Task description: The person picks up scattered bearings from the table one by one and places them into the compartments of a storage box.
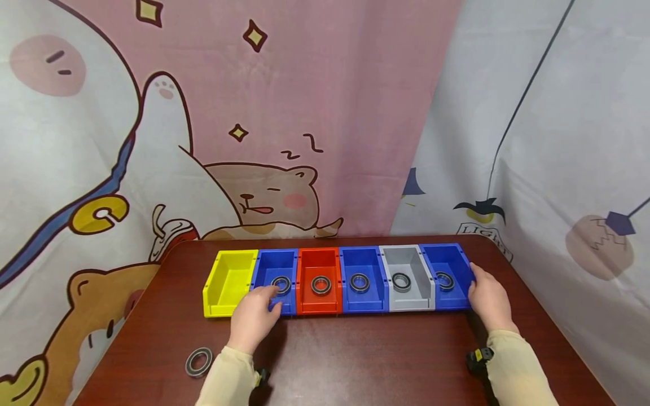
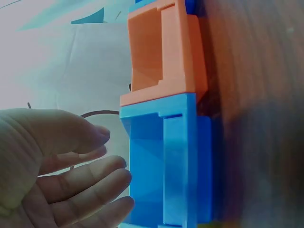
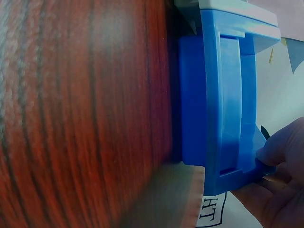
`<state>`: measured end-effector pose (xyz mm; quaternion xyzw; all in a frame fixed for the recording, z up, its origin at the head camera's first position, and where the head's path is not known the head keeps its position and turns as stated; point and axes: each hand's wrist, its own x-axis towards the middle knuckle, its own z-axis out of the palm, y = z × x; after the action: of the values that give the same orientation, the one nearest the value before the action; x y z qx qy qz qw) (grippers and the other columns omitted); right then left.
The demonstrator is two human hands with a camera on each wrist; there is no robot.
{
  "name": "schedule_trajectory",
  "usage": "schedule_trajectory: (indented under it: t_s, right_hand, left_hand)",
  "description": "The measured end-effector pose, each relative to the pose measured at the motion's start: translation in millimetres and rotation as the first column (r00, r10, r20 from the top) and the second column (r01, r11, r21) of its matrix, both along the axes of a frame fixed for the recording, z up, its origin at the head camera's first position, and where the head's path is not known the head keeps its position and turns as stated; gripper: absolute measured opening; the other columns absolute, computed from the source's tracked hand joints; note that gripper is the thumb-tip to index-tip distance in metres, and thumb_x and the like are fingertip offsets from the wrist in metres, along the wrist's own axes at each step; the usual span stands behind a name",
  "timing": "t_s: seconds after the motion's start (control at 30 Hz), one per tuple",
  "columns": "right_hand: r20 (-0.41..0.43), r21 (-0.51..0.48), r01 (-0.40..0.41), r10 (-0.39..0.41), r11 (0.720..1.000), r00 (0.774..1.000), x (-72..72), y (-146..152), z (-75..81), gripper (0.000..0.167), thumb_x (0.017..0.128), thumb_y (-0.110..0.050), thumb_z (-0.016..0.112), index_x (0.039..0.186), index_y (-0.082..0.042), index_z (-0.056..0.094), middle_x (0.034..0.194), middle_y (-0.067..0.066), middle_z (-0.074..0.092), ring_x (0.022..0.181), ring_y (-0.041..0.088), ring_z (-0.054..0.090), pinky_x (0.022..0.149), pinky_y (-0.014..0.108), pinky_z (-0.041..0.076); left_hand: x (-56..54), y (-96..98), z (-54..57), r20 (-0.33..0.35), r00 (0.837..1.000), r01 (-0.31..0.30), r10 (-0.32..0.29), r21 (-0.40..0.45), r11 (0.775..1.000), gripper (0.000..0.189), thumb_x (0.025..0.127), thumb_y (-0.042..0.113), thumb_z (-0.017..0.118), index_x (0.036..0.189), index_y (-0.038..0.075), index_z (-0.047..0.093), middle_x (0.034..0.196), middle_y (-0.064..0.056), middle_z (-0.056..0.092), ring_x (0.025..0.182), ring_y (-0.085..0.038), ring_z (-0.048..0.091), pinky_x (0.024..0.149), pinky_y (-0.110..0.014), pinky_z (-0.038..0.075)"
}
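My left hand (image 1: 256, 316) hovers at the front of the second bin from the left, a blue bin (image 1: 261, 265), its fingers loosely bent and holding nothing. Inside that bin lies a ball bearing (image 1: 281, 285), partly covered by the fingers in the head view. At the far right end of the row, my right hand (image 1: 491, 298) grips the right side wall of another blue bin (image 1: 447, 254). The right wrist view has the thumb (image 3: 270, 153) over its rim and the fingers outside. A bearing (image 1: 444, 281) sits in this bin too.
Between them stand a red bin (image 1: 318, 256), a blue bin (image 1: 361, 259) and a grey bin (image 1: 404, 259), each with one bearing. A yellow bin (image 1: 231, 276) ends the row at left. A larger bearing (image 1: 198, 362) lies on the brown table (image 1: 370, 361), front left. A patterned curtain (image 1: 325, 84) hangs behind.
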<state>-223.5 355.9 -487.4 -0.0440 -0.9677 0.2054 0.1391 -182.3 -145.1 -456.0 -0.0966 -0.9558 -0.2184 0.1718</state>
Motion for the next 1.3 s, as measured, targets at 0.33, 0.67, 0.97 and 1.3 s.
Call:
schedule_trajectory:
  t_s: [0.33,0.67,0.97,1.3]
  right_hand:
    - [0.007,0.0,0.005,-0.005,1.0,1.0,-0.6,-0.7,-1.3,0.049,0.092,0.003,0.051,0.139,0.015,0.04,0.131,0.041,0.046,0.117,0.058,0.046,0.094,0.067,0.04]
    - [0.004,0.002,0.0,0.0,1.0,1.0,-0.7,0.2,-1.1,0.049,0.092,0.003,0.051,0.139,0.015,0.041,0.131,0.041,0.046,0.117,0.058,0.046,0.094,0.067,0.04]
    - [0.003,0.002,0.005,-0.005,1.0,1.0,-1.5,0.9,-0.9,0.049,0.092,0.003,0.051,0.139,0.014,0.041,0.131,0.041,0.046,0.116,0.058,0.047,0.093,0.066,0.04]
    - [0.003,-0.002,-0.001,0.001,1.0,1.0,-1.1,1.3,-1.1,0.05,0.092,0.003,0.051,0.139,0.014,0.04,0.131,0.041,0.045,0.117,0.058,0.046,0.094,0.067,0.039]
  left_hand:
    - [25.1,-14.8,-11.3,0.029,1.0,-0.002,0.002,-0.006,1.0,0.031,0.078,0.01,0.081,0.107,0.004,0.073,0.099,-0.011,0.072,0.088,-0.028,0.068,0.078,-0.046,0.055]
    - [45.1,-40.9,-18.5,0.076,0.996,-0.036,0.038,-0.025,0.999,0.035,0.076,0.011,0.081,0.108,0.002,0.072,0.101,-0.011,0.071,0.092,-0.03,0.067,0.083,-0.049,0.053]
    - [56.6,-66.7,-19.4,0.169,0.98,-0.099,0.107,-0.056,0.994,0.055,0.074,0.016,0.083,0.122,-0.004,0.064,0.112,-0.02,0.067,0.102,-0.039,0.062,0.089,-0.056,0.048]
    - [67.6,-95.3,-26.1,0.335,0.929,-0.127,0.159,-0.114,0.985,0.073,0.071,0.031,0.087,0.13,-0.004,0.059,0.117,-0.021,0.064,0.106,-0.042,0.059,0.089,-0.06,0.047]
